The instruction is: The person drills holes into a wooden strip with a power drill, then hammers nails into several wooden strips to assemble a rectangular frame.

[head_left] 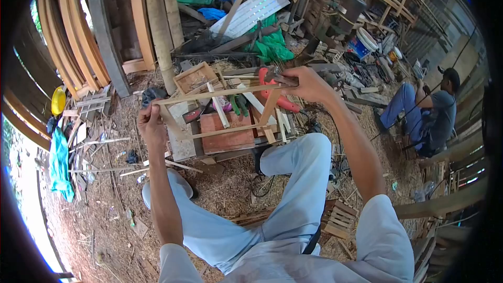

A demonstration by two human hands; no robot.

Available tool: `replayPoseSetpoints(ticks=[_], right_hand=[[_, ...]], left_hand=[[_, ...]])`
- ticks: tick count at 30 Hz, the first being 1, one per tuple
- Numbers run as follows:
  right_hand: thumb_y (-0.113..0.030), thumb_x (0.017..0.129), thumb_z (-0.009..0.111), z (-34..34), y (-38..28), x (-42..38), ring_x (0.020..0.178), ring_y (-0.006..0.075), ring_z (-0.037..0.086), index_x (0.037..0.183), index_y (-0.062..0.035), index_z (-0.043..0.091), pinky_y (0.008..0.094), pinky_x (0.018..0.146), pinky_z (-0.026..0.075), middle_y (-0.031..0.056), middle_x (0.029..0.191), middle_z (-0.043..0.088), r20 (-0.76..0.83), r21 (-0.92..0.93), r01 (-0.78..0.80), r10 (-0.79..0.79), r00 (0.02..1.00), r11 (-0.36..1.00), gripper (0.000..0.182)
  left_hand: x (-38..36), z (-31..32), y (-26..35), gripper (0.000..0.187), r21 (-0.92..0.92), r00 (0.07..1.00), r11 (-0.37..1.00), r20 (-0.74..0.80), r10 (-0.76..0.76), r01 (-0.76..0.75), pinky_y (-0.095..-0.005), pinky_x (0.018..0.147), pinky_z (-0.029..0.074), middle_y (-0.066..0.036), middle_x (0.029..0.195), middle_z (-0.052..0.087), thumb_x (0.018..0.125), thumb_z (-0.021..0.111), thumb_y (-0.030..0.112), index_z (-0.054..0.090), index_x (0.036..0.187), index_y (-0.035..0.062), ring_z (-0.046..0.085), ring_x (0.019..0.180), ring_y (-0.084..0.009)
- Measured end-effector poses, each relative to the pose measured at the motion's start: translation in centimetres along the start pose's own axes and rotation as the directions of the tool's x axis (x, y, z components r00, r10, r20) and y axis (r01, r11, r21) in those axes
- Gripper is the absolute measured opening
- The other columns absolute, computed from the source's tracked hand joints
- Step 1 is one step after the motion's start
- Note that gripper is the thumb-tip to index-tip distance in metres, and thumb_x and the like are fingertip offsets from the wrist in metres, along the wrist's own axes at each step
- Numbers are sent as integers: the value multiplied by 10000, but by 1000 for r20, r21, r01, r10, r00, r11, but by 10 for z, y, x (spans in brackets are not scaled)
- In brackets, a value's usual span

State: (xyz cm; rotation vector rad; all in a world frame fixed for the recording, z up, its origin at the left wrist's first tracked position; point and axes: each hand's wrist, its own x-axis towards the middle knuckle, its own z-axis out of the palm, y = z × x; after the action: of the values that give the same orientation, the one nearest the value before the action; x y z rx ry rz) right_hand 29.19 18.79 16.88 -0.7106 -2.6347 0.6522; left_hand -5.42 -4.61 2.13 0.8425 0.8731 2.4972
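Observation:
A light wooden frame [220, 95], made of two long thin slats joined by short end pieces, is held up above a low work surface. My left hand [152, 124] is closed round its left corner, thumb on top. My right hand [310, 85] is closed on a dark, metal-looking tool [281, 77] at the frame's far right corner; its exact kind is hard to make out. Below the frame lie a reddish wooden board [222, 139], loose pale wood strips [218, 106] and a red power tool [285, 104], partly hidden by the frame.
An open wooden box [195, 77] lies behind the frame. Wood shavings and scraps cover the ground [220, 194]. Planks [141, 15] lean at the left. A seated person [437, 107] is at the right, near a pile of clutter and a blue-and-white bucket [361, 45].

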Motion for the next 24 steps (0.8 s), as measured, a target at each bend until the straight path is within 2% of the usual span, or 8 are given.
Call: replayPoseSetpoints(ticks=[2,5,7,8,10,19,21,24], right_hand=[[-135,685,739,1,11,-3,691,310,593,1017,18,640,364,664,459,213,791,630,-26,30,40,-39,999,999,378],[-131,672,732,2,19,-4,632,275,555,986,34,634,363,633,441,198,732,612,-6,50,-86,87,996,995,367],[-59,700,741,5,27,-5,680,84,489,1026,34,644,288,659,434,57,705,599,10,61,-148,147,989,987,352],[-59,700,741,8,31,-5,680,84,489,1026,34,644,288,659,434,57,705,599,10,62,-150,149,989,987,352],[-156,673,737,12,36,-6,666,133,525,948,46,631,341,635,440,148,718,627,-49,223,-105,119,992,969,357],[-197,688,782,11,-5,-14,738,198,602,975,49,636,346,699,460,169,836,661,-112,134,67,-52,992,989,405],[-171,706,783,9,-28,-13,763,286,615,1000,31,638,338,710,466,168,865,659,-161,3,-145,144,976,989,384],[-138,723,770,15,-60,-7,814,346,624,1024,16,641,355,729,478,172,911,661,-103,-78,-235,227,969,969,362]], left_hand=[[1,-4,-2,49,2,1000,1000,18,4,-4,-311,879,505,-188,1047,659,872,622,-8,608,860,37,636,946,-202],[1,-9,-4,56,10,999,1000,25,20,-20,-318,889,511,-196,1055,652,879,603,-24,599,880,32,632,965,-218],[1,-7,-1,57,24,1000,1000,0,4,-4,-315,893,511,-194,1050,653,882,600,-22,592,876,33,630,976,-218],[1,-6,0,57,25,1000,1000,1,2,-2,-315,893,511,-194,1050,653,882,600,-22,592,876,33,630,976,-218],[-1,-1,1,56,15,1000,1000,-1,-1,1,-305,881,511,-185,1038,656,880,605,-18,593,873,35,630,981,-215],[-6,-3,4,80,227,999,974,-27,36,-29,-234,784,479,-96,1000,674,852,657,-2,613,908,33,614,874,-110],[-6,-1,4,85,214,998,976,-31,49,-42,-235,784,484,-92,991,677,849,659,-6,618,915,29,616,863,-107],[-6,8,6,97,159,999,987,-39,36,-29,-237,785,492,-84,969,681,842,666,-13,626,924,18,620,845,-98]])
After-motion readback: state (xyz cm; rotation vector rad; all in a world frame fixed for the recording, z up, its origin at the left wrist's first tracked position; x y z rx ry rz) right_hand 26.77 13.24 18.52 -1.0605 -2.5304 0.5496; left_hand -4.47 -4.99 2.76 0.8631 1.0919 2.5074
